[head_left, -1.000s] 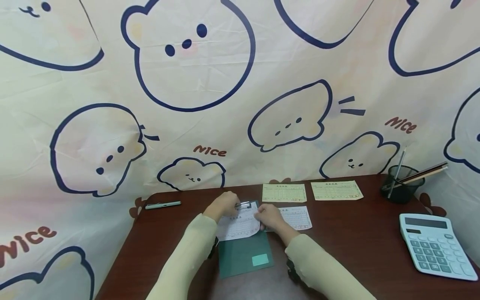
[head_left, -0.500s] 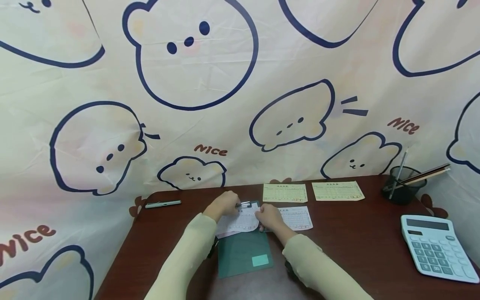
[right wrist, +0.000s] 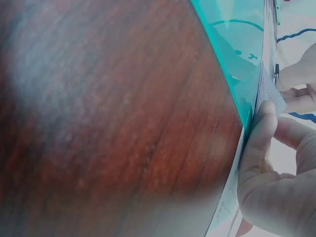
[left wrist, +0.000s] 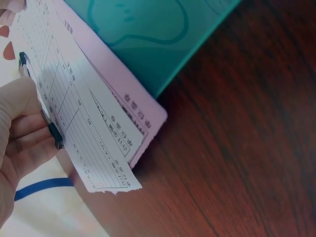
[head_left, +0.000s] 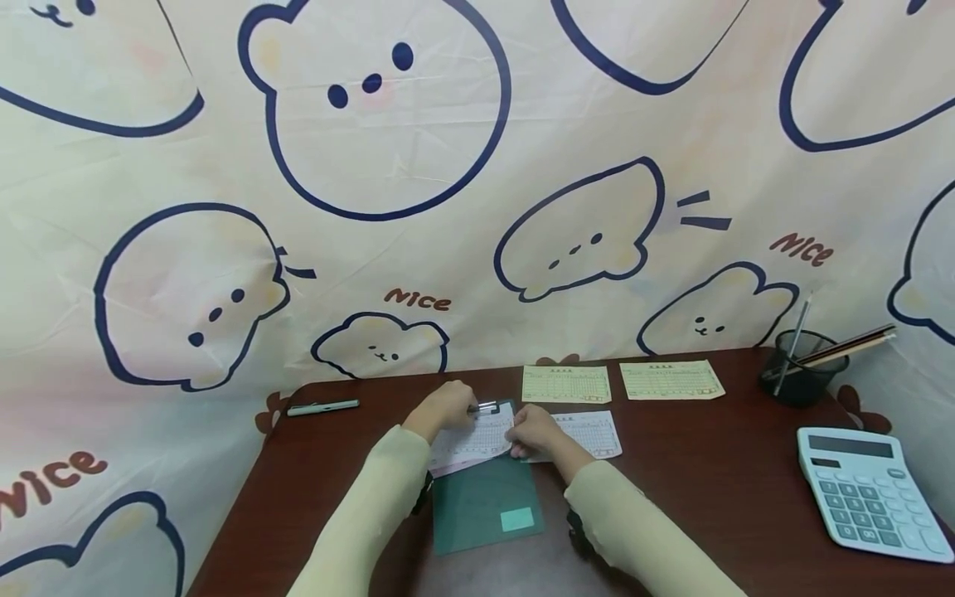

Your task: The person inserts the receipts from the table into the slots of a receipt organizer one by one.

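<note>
A green clipboard (head_left: 485,514) lies on the table with printed slips (head_left: 477,444) under its metal clip (head_left: 488,407). At the clip, my left hand (head_left: 448,408) has its fingers curled round the clip's edge; the left wrist view shows this hand (left wrist: 24,128) against the clip, with white sheets (left wrist: 84,123) fanned above a pink sheet (left wrist: 143,106). My right hand (head_left: 539,431) pinches the right edge of the slips. In the right wrist view, thumb and finger of this hand (right wrist: 276,168) meet at a lifted paper corner (right wrist: 270,94).
A white slip (head_left: 593,435) lies right of the clipboard, behind it two yellow slips (head_left: 565,385) (head_left: 669,380). A pen (head_left: 324,407) is at the back left. On the right stand a black mesh pen cup (head_left: 800,377) and a calculator (head_left: 869,489).
The front edge of the top slips has lifted back, and a pink sheet edge shows beneath. My right hand has shifted its fingers slightly at the paper edge; the left stays at the clip.
</note>
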`<state>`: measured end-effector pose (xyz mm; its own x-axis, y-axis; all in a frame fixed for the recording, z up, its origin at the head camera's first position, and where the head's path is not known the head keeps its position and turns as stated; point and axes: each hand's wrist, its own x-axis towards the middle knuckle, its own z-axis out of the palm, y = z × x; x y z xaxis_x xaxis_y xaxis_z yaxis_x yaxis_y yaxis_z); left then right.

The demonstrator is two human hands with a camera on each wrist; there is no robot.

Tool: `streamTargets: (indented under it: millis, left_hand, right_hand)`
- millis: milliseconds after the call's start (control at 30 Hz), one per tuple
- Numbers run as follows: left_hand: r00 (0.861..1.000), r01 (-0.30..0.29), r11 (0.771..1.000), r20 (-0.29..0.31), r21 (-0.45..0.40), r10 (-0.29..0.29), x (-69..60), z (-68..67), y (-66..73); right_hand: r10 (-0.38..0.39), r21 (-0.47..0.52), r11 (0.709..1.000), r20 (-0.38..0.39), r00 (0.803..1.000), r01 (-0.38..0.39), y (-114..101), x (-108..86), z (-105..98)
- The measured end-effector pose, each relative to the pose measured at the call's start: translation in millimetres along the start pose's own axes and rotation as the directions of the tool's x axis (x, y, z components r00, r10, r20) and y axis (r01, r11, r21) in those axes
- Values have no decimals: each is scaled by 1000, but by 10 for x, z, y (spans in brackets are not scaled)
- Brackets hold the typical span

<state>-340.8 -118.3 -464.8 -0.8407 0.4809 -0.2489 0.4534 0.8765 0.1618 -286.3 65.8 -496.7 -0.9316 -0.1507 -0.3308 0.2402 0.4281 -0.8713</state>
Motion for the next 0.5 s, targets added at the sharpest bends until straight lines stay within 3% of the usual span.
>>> streamTargets:
  millis: [500]
  left_hand:
    - [1000, -20, 1000, -12, 16, 20, 23, 20, -22]
  right_hand:
    - [21, 65, 998, -75, 997, -16, 67, 56, 52]
